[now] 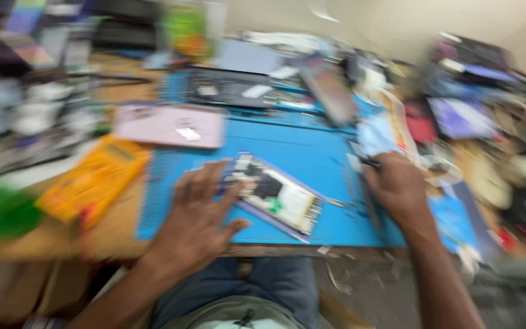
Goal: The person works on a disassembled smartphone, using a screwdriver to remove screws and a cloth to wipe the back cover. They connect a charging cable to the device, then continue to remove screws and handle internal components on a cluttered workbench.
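The left hand lay flat and spread, pinning the opened phone to the blue mat on the tabletop. To the right, the right hand was closed around a thin dark tool; it seemed mid-disassembly, the tool needing to reach the phone.

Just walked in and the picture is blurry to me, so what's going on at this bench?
A person sits at a cluttered bench with an opened phone lying on a blue mat. The left hand rests flat beside it, fingers touching its edge. The right hand is closed around a thin dark tool at the mat's right side. A pink panel and a yellow meter lie to the left.
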